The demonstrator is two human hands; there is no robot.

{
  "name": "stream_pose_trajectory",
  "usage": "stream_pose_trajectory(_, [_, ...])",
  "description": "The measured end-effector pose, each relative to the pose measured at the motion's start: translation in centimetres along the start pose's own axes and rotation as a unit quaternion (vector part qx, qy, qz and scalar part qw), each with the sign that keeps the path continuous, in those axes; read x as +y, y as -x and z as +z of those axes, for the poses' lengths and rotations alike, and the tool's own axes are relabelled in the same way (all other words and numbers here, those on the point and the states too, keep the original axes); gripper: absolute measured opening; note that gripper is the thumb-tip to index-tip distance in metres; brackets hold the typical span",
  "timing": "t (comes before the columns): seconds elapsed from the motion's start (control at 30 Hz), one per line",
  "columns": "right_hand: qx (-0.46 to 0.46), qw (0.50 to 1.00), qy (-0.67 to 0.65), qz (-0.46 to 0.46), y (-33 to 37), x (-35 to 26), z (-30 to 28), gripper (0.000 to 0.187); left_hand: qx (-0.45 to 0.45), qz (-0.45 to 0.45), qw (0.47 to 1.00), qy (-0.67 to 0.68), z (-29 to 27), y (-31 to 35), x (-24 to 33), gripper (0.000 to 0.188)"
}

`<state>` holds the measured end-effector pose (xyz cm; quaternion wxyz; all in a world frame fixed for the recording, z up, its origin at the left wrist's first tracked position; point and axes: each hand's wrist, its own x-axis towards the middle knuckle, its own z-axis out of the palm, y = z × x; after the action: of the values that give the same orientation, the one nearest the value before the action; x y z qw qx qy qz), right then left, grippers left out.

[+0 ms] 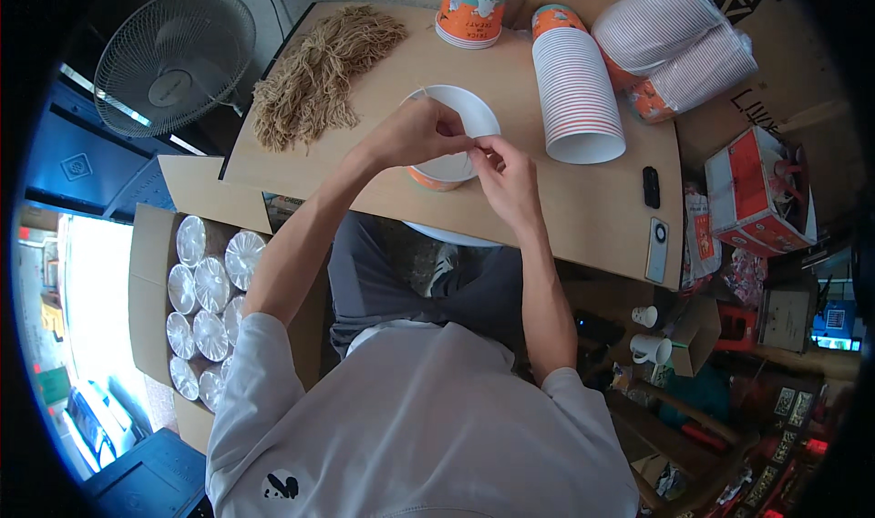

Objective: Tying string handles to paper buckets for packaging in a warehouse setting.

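Observation:
A white-lined paper bucket [469, 108] with an orange outside stands near the table's front edge, its mouth up. Over its near right rim, the fingertips of my left hand [421, 135] and my right hand [508, 182] meet in a close pinch. What lies between the fingers is too small to make out. A short thin strand sticks up at the bucket's far left rim. To the left lies a loose bundle of tan cords [324, 76]. On the right, a long stack of nested paper buckets [576, 89] rests on its side, mouth toward me.
A lidded orange bucket [472, 12] stands at the back of the table [383, 194]. Plastic-wrapped bucket stacks [661, 25] lie at the far right. A phone [657, 249] and a small black object [651, 187] lie near the right edge. An open carton [155, 290] of wrapped stacks stands left.

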<state>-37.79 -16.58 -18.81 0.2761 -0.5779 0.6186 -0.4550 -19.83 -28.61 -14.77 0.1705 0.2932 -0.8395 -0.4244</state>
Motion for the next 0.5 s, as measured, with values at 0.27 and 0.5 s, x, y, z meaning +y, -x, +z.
stream_pose_trajectory(0.27, [0.135, 0.987, -0.038, -0.083, 1.3, 0.8, 0.8, 0.027, -0.001, -0.024, 0.994, 0.104, 0.2, 0.0, -1.1, 0.029])
stream_pose_trajectory(0.5, [0.131, 0.987, 0.021, -0.090, 2.3, 1.2, 1.9, 0.026, -0.016, -0.058, 0.989, 0.137, 0.1, 0.1, -1.2, 0.026])
